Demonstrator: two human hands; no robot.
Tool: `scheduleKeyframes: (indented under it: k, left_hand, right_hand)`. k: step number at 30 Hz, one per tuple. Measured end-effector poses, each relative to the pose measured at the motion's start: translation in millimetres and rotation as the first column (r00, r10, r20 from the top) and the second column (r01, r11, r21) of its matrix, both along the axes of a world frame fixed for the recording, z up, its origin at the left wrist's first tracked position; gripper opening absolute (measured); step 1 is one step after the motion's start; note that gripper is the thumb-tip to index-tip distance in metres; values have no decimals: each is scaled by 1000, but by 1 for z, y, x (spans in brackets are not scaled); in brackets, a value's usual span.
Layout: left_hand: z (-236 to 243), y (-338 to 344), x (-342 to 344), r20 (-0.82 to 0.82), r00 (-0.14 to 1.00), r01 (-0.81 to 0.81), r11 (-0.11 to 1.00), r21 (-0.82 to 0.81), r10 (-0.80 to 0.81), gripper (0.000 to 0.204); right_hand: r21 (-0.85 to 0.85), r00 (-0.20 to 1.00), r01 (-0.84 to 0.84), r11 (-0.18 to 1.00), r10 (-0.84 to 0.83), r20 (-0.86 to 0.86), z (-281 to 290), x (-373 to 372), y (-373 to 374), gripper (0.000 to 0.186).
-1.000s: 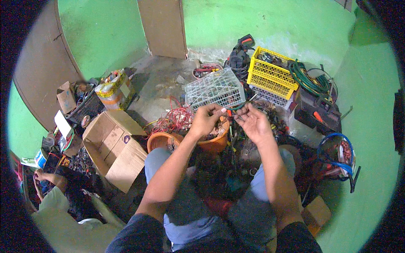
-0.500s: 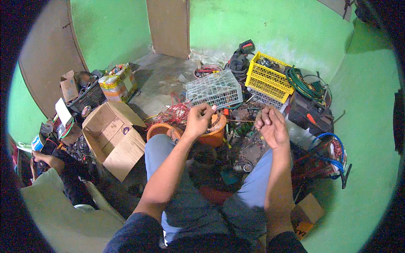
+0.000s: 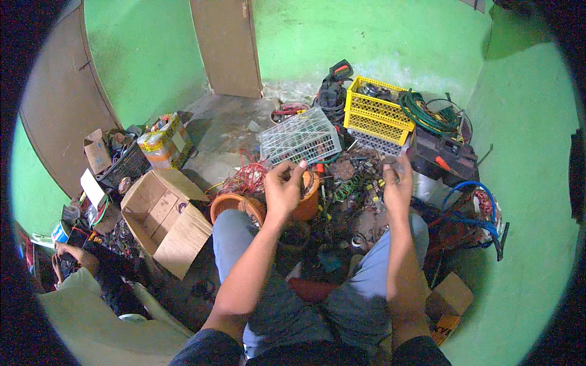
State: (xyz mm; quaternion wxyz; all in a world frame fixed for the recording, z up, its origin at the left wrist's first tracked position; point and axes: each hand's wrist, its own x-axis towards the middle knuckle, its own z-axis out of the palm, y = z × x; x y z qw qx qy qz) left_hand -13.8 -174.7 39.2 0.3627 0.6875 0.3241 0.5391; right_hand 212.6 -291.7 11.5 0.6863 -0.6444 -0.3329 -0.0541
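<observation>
My left hand (image 3: 284, 190) is raised in front of the orange bucket (image 3: 307, 198), fingers curled in and thumb up. What it pinches, if anything, is too small to make out. My right hand (image 3: 398, 188) is held up over the heap of small parts (image 3: 357, 189), its fingers bent toward the thumb. A small dark spot shows at its fingertips, but I cannot tell what it is. The hands are well apart. Beyond the left hand lies a tangle of red wires (image 3: 246, 179), beside an orange pot (image 3: 232, 204) near my left knee.
An open cardboard box (image 3: 162, 216) stands to the left. At the back are a grey plastic crate (image 3: 299, 135), a yellow crate (image 3: 378, 113), green hose (image 3: 430, 113) and a black toolbox (image 3: 448, 155). Blue cable (image 3: 482, 219) hangs at right. Another person's arm (image 3: 82, 256) shows at lower left.
A thin reddish wire stretched between my hands before; I no longer see it there. My right hand has turned more upright and my left has shifted slightly left and down. The view has shifted.
</observation>
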Motion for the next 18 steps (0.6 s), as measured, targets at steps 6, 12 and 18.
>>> scheduleKeyframes:
  k: [6, 12, 18]
  left_hand:
    - [9, -8, 7, 16, 1000, 22, 999, 34, -22, 28]
    - [5, -5, 4, 25, 962, 272, 944, -189, -272, 32]
    - [-23, 10, 10, 53, 844, 535, 845, -25, -533, 34]
  right_hand:
    - [-124, 858, -362, 924, 383, 343, 30, -71, 3, 29]
    - [-254, 805, -542, 801, 582, 117, 9, -79, 11, 20]
    - [-44, 867, -497, 867, 495, -58, 0, -71, 26, 21]
